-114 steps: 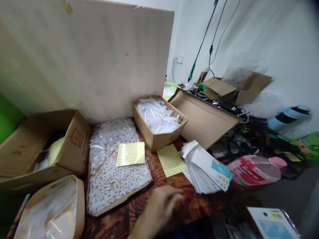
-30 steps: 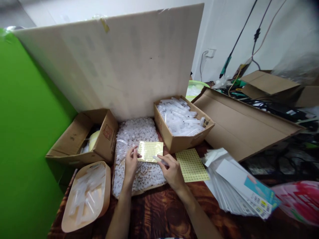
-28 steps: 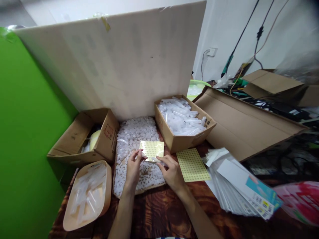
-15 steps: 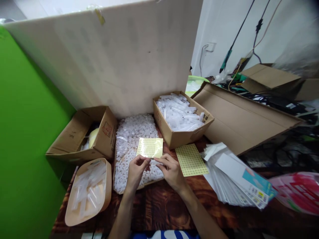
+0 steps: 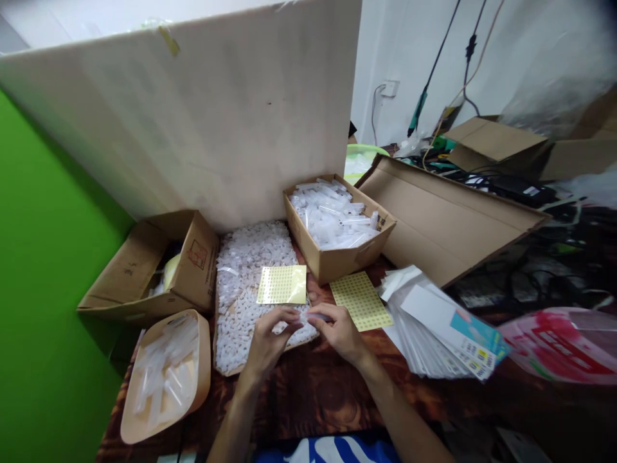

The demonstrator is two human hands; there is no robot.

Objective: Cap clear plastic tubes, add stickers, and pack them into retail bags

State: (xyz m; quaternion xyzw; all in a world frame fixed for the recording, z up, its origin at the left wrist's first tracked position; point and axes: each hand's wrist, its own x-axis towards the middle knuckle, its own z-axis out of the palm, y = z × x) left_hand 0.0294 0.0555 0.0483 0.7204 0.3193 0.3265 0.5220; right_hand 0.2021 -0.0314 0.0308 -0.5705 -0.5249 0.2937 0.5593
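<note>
Over the front of the shallow tray [image 5: 222, 371] of small white pieces [image 5: 241, 334], my two hands meet fingertip to fingertip. My right hand [image 5: 340, 331] pinches a small translucent plastic piece [image 5: 304, 316], partly hidden by the fingers. Thumb and forefinger of my left hand [image 5: 270, 337] are curled together at its other side; what lies between their tips is too small to tell. Just beyond the fingers, a yellow sheet of small round stickers [image 5: 282, 285] lies on the white pieces. A second yellow sticker sheet [image 5: 362, 301] rests on the table to the right.
A cardboard box [image 5: 351, 260] of clear plastic tubes stands behind. On the left are an open carton [image 5: 193, 257] and a beige bin [image 5: 205, 366] with clear tubes. Fanned printed cards [image 5: 434, 334] and a pink-red package [image 5: 559, 344] lie right, before a slanted cardboard flap [image 5: 443, 225].
My hands have drawn back slightly from the sticker sheet on the tray, fingertips now apart from it. My right hand has turned around the small piece. The whole view has shifted a little.
</note>
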